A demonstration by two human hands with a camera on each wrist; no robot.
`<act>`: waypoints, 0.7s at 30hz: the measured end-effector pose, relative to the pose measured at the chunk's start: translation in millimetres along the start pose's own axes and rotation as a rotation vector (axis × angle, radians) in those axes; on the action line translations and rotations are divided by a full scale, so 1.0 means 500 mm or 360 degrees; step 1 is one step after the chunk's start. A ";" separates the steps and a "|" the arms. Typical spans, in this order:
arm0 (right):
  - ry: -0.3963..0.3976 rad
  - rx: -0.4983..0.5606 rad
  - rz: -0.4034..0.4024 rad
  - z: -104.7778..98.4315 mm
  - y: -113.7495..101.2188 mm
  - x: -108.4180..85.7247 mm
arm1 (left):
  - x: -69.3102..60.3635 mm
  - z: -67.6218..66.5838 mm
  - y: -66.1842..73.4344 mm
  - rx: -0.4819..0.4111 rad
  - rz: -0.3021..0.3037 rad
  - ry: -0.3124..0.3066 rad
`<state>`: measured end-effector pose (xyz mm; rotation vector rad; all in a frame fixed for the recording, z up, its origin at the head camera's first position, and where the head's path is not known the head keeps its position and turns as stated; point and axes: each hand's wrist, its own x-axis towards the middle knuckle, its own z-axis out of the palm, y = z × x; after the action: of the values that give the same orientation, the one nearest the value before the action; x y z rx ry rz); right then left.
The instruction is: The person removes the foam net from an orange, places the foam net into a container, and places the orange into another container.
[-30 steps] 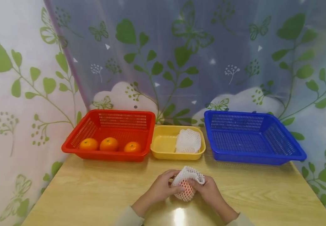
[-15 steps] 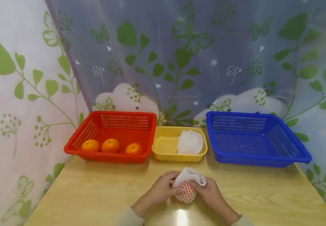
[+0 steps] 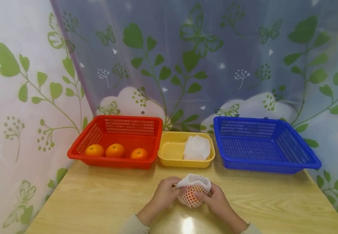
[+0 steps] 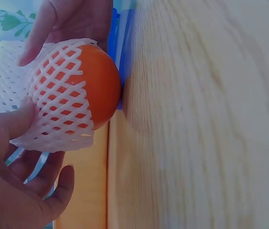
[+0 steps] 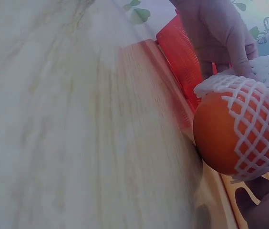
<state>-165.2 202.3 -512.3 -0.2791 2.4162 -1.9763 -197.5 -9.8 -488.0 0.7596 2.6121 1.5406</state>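
Over the near middle of the table, both hands hold an orange [image 4: 105, 86] partly wrapped in a white foam fruit net [image 3: 193, 198]. My left hand [image 3: 164, 194] grips the net from the left, its thumb lying across the mesh near the top. From the right, my right hand [image 3: 220, 201] holds it, thumb pressed on the front of the mesh. The net's upper end gapes loosely above the fruit. Both wrist views show the orange's underside bare, poking out of the mesh close to the tabletop. Some fingers behind the net are hidden.
A red basket [image 3: 131, 121] at the back left holds several oranges, three visible [image 3: 115, 150]. A yellow tray [image 3: 172, 162] in the middle carries white foam nets [image 3: 197, 148]. At the back right stands a blue basket [image 3: 271, 167]. A patterned curtain [image 3: 239, 42] hangs behind.
The net's top has spread wider and its folded flap on the right has straightened. My left thumb has moved up and my right thumb down on the mesh. The baskets and tray stay put.
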 end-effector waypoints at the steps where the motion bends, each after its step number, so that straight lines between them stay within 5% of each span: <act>1: -0.0003 -0.0007 0.0001 0.000 0.001 -0.001 | 0.000 0.001 -0.002 0.0003 0.0003 0.0008; 10: 0.0030 -0.0015 0.0048 -0.001 0.006 -0.006 | 0.002 0.007 -0.005 -0.0057 -0.0080 -0.0070; 21: 0.0074 -0.0044 0.0027 -0.004 0.000 -0.010 | 0.000 0.014 -0.001 -0.0056 -0.0028 -0.0201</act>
<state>-160.3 204.9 -512.5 -0.2144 2.4668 -1.9657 -195.6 -4.2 -492.1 0.8011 2.4890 1.4779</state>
